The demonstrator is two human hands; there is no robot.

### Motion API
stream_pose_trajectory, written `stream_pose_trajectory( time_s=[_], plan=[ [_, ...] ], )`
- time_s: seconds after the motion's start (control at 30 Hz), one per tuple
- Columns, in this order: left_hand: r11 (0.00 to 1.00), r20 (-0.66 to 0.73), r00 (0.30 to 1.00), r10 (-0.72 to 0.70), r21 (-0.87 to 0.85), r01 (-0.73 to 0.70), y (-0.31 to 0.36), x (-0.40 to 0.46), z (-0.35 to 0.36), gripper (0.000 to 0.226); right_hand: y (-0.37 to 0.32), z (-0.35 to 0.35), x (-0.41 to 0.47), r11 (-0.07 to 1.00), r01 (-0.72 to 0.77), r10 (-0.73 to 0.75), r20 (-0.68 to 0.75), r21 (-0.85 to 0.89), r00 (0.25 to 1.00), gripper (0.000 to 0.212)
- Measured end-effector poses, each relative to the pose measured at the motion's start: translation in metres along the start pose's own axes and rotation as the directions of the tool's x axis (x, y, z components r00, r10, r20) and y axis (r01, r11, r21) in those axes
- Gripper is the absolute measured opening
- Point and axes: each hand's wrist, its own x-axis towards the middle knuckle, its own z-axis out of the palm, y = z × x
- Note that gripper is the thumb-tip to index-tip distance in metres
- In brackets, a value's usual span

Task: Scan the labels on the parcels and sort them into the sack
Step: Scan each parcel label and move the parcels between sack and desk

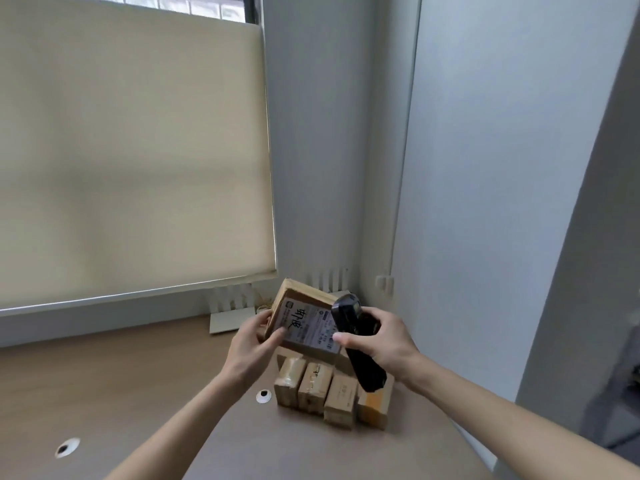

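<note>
Above the row of boxes (332, 393) | left hand (254, 344) pinching parcel (304, 320) edge | right hand (384, 337) wrapped round scanner (356, 344) | likely light, stiff cardboard; best held by edges, label clear.

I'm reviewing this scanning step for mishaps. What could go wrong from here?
The left hand holds the lifted parcel by one edge only, tilted, so that grip could slip and drop it onto the row of small parcels below. The scanner in the right hand sits very close over the label, possibly misreading.
</note>
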Motion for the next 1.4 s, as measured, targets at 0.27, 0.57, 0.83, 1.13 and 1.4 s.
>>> stream_pose_trajectory(
  time_s=[0.27, 0.57, 0.83, 1.13, 1.4],
  plan=[
    [0.995, -0.072, 0.996, -0.061, -0.087, 0.055, 0.028, -0.038, -0.027, 0.05, -0.031, -0.012, -0.017, 0.998, -0.017, 0.009, 0.128, 0.061, 0.992, 0.079],
    [0.98, -0.203, 0.963, -0.179, -0.123, 0.157, 0.042, -0.076, -0.064, 0.053, -0.056, -0.005, -0.033, 0.992, 0.071, -0.051, 0.19, -0.104, 0.98, 0.071],
    [0.979, -0.349, 0.915, -0.204, -0.053, 0.198, 0.044, -0.102, -0.149, 0.051, -0.105, 0.024, -0.044, 0.756, 0.299, -0.155, 0.284, -0.582, 0.946, 0.064],
    [0.973, -0.476, 0.856, -0.2, 0.007, 0.232, 0.049, -0.14, -0.234, 0.063, -0.158, 0.095, -0.068, 0.552, 0.345, -0.131, 0.33, -0.759, 0.935, 0.057],
    [0.967, -0.512, 0.831, -0.216, 0.006, 0.255, 0.033, -0.18, -0.295, 0.058, -0.191, 0.154, -0.097, 0.532, 0.377, -0.181, 0.333, -0.759, 0.925, 0.057]
  ],
)
